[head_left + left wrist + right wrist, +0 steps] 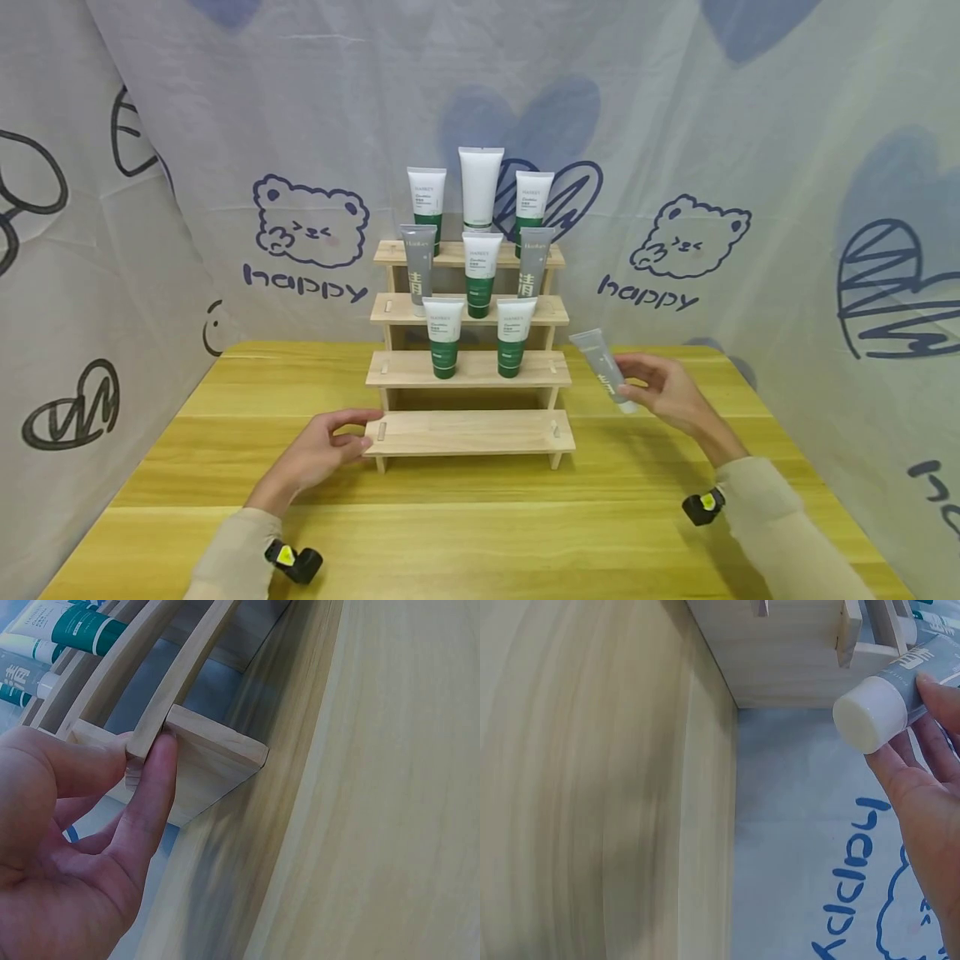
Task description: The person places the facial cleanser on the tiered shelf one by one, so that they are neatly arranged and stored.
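Note:
A stepped wooden display stand (468, 433) holds cosmetic tubes on its upper three steps, while its lowest step is bare. My left hand (322, 454) pinches the left end of that lowest step; in the left wrist view the thumb and a finger (154, 795) sit on either side of the board. My right hand (663, 392) grips a grey tube (602, 367) with a white cap, held tilted in the air to the right of the stand. The right wrist view shows the tube's white cap (870, 716) pointing toward the camera.
Two white-and-green tubes (444, 337) stand on the second step. Above them, grey tubes flank a white-and-green tube (480, 275). A larger white tube (480, 187) stands between two smaller ones on top. A patterned cloth (480, 50) hangs behind the wooden table (450, 542).

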Tool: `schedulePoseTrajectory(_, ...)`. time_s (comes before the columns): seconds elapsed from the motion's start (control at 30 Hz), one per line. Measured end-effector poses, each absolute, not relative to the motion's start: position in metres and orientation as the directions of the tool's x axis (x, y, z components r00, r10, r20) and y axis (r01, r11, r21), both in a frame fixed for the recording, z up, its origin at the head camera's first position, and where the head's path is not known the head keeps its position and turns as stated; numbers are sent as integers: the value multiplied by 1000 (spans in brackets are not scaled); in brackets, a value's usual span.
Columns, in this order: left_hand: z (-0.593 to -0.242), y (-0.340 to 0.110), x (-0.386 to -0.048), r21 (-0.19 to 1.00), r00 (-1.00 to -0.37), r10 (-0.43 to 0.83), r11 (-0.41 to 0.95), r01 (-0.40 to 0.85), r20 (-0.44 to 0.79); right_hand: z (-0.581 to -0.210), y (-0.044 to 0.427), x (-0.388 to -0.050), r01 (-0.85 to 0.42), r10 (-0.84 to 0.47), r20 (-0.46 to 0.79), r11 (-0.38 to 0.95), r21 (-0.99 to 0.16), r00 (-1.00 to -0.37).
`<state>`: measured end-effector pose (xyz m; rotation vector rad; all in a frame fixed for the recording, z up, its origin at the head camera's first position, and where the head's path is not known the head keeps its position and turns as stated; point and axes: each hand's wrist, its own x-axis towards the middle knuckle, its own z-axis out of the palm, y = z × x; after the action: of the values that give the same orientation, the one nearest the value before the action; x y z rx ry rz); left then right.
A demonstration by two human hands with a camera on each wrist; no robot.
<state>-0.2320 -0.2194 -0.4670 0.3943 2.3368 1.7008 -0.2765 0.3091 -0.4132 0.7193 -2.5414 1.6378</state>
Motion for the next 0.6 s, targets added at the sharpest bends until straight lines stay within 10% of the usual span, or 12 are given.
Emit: schedulePoseTrajectory(0.6,-464,-217,-231,950,-943,331,305,67,-39,-416,289,-275,-442,-438,289,300,-845,-851)
